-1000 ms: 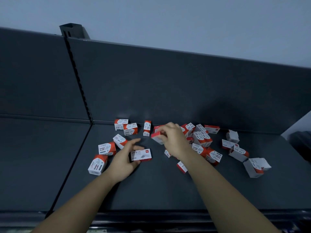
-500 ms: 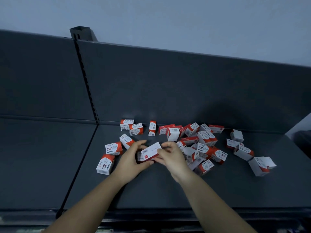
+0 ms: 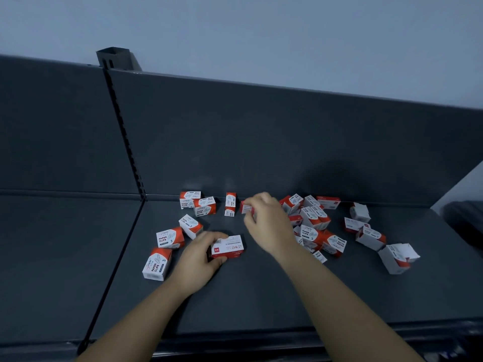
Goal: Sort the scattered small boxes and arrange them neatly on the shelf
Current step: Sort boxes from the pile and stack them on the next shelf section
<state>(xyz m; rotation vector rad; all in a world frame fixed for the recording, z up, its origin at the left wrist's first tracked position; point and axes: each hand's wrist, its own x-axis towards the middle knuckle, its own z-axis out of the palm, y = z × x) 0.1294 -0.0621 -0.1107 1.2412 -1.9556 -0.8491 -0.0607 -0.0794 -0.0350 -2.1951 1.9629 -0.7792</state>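
Observation:
Several small red-and-white boxes lie scattered on a dark grey shelf (image 3: 261, 296). My left hand (image 3: 198, 257) grips a flat staples box (image 3: 228, 246), which rests on the shelf in front of the pile. My right hand (image 3: 269, 223) has reached back into the pile, and its fingers close on a red box (image 3: 245, 206) near the back panel. Paper-clip boxes (image 3: 170, 237) lie to the left of my left hand. A denser heap of boxes (image 3: 313, 223) sits behind and right of my right hand, partly hidden by it.
The shelf's upright back panel (image 3: 261, 139) rises just behind the boxes. A slotted post (image 3: 122, 131) and seam split off another shelf bay (image 3: 65, 257) on the left. An opened box (image 3: 397, 254) lies far right. The shelf's front edge (image 3: 261, 338) runs below my forearms.
Both hands held the staples box together in mid-air. Now the left hand alone holds it down on the shelf, and the right hand has moved back to the pile and taken a red box.

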